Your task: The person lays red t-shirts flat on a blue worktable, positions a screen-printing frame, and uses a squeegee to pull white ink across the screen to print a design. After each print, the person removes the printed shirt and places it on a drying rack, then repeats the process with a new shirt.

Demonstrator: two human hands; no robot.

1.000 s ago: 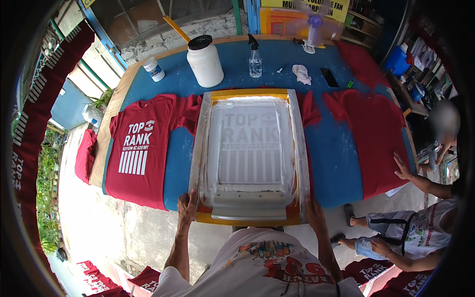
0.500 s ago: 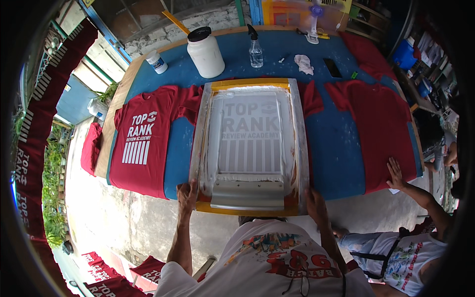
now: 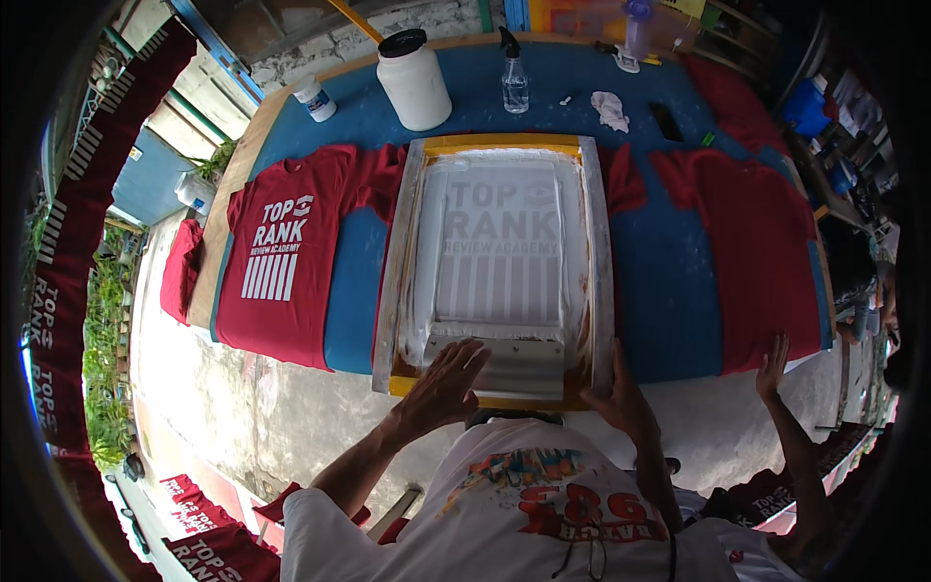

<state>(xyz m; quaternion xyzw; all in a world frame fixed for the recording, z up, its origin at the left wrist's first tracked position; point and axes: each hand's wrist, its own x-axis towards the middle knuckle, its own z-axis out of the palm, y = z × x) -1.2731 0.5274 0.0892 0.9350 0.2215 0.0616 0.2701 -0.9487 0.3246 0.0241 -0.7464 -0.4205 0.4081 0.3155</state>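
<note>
A silk-screen frame (image 3: 598, 242) with metal sides and yellow tape at its ends lies over a dark red T-shirt (image 3: 622, 180) on the blue table. Its mesh carries pale lettering and stripes, with white ink around them. A metal squeegee (image 3: 524, 364) rests across the frame's near end. My left hand (image 3: 441, 386) is open over the squeegee's left part, fingers stretched together; whether it touches is unclear. At the near right corner, my right hand (image 3: 626, 400) grips the frame, thumb on the near edge and fingers along the side.
A printed red T-shirt (image 3: 320, 242) lies left, a plain one (image 3: 761, 252) right, with a co-worker's hand (image 3: 773, 369) at its hem. Along the back stand a white jar (image 3: 415, 92), spray bottle (image 3: 515, 82), small tub (image 3: 315, 102), crumpled cloth (image 3: 610, 111) and phone (image 3: 666, 122).
My left hand has let go of the frame's left corner and moved right over the squeegee, fingers extended. My right hand stays at the frame's right corner. The whole view has shifted slightly.
</note>
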